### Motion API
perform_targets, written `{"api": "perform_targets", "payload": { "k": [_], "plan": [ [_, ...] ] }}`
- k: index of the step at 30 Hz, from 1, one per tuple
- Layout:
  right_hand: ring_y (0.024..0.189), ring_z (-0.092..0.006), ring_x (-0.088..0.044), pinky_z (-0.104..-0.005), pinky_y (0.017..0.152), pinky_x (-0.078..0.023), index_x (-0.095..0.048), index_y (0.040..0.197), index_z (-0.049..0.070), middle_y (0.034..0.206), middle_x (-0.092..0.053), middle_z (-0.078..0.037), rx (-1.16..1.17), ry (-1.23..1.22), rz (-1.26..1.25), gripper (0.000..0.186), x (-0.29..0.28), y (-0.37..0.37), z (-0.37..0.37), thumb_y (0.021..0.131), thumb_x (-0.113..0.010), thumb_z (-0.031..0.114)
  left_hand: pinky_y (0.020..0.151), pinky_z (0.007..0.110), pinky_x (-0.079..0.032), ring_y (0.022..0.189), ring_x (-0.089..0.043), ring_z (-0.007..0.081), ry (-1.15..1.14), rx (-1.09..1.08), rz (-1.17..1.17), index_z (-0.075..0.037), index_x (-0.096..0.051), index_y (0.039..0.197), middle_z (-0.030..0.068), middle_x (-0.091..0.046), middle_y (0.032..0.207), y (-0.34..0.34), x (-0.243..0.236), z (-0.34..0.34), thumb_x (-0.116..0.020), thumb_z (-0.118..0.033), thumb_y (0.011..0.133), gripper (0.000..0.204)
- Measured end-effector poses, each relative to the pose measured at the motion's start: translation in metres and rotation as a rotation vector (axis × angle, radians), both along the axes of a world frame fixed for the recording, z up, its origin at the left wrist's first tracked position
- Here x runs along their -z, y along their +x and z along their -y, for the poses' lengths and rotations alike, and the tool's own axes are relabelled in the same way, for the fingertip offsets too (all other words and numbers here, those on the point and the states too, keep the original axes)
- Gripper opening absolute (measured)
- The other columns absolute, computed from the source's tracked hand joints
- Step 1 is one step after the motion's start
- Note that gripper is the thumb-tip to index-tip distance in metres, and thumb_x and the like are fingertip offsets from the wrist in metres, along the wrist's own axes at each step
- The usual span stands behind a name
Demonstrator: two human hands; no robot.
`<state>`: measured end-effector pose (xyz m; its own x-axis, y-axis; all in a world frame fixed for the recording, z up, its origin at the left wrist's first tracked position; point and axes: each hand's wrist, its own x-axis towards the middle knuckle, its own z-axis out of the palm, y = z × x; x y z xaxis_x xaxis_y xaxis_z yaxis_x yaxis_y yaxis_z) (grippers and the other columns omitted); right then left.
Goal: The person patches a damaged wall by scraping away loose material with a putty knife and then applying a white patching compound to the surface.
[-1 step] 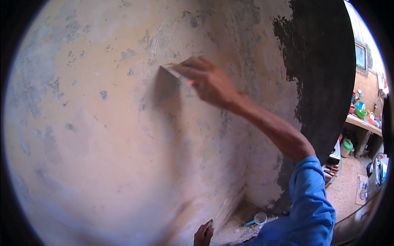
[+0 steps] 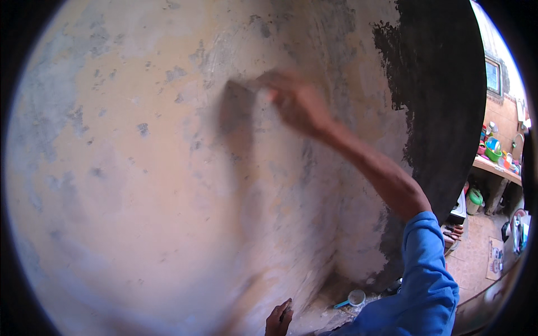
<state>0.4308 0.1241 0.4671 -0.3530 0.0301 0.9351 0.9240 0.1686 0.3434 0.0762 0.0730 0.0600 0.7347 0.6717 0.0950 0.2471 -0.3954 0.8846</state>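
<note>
My right hand [image 2: 297, 103], smeared by motion, is closed on a putty knife [image 2: 238, 103]. Its wide blade lies at or very near the patchy cream and grey wall [image 2: 129, 196], and a long shadow falls below it. The handle is mostly hidden by my fingers. Low in the picture, my left hand [image 2: 278, 318] is in front of the wall's lower part with its fingers curled. A dark spot shows at its fingertips, too small to name.
A bare dark grey area [image 2: 437, 95] covers the wall on the right. Near the bottom corner sits a small round container [image 2: 356, 298] with a blue handle beside it. Far right, a counter [image 2: 496, 169] bears colourful dishes above a tiled floor [image 2: 473, 257].
My right hand and the putty knife have shifted slightly right and up along the wall, and look more blurred. My left hand has hardly moved.
</note>
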Motion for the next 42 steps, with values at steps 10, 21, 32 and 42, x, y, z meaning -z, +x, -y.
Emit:
{"api": "perform_targets", "payload": {
  "k": [10,21,32,42],
  "plan": [
    [0.095,-0.0251,-0.069,-0.0393,0.07,-0.058,-0.071,0.11,0.007,0.112,-0.071,-0.013,0.162,-0.049,-0.143,0.023,-0.048,-0.021,-0.01,0.09,-0.059,0.009,0.088,0.033,-0.049,0.098,-0.062,0.0234,0.022,-0.042,0.076,-0.003,-0.057,0.133,0.0155,-0.065,0.112,-0.002,0.046,0.003,-0.056,-0.021,0.098,0.039],
    [0.092,-0.0331,-0.062,-0.0416,0.079,-0.05,-0.065,0.122,0.004,0.105,-0.065,-0.024,0.254,0.072,-0.371,0.038,-0.141,0.11,0.02,0.086,-0.054,0.01,0.09,0.033,-0.05,0.103,-0.063,0.0242,0.003,-0.016,0.065,-0.004,-0.057,0.132,0.0139,-0.065,0.116,0.006,0.025,0.011,-0.056,-0.019,0.099,0.037],
    [0.065,-0.0186,-0.065,-0.0327,0.053,-0.054,-0.07,0.113,0.002,0.089,-0.073,-0.017,0.256,-0.258,-0.565,0.026,-0.04,0.013,0.031,0.093,-0.052,0.003,0.088,0.033,-0.05,0.099,-0.063,0.0246,0.032,0.048,0.127,-0.004,-0.056,0.134,0.0154,-0.064,0.115,0.013,0.005,0.007,-0.057,-0.02,0.098,0.04],
    [0.1,-0.0317,-0.063,-0.0427,0.088,-0.053,-0.067,0.119,0.008,0.111,-0.067,-0.018,-0.047,-0.088,0.187,0.034,0.011,-0.083,-0.018,0.085,-0.063,0.004,0.085,0.032,-0.049,0.095,-0.062,0.0216,-0.073,-0.046,0.048,-0.004,-0.058,0.133,0.0158,-0.065,0.112,-0.018,0.021,0.016,-0.059,-0.019,0.096,0.04]
  ]
}}
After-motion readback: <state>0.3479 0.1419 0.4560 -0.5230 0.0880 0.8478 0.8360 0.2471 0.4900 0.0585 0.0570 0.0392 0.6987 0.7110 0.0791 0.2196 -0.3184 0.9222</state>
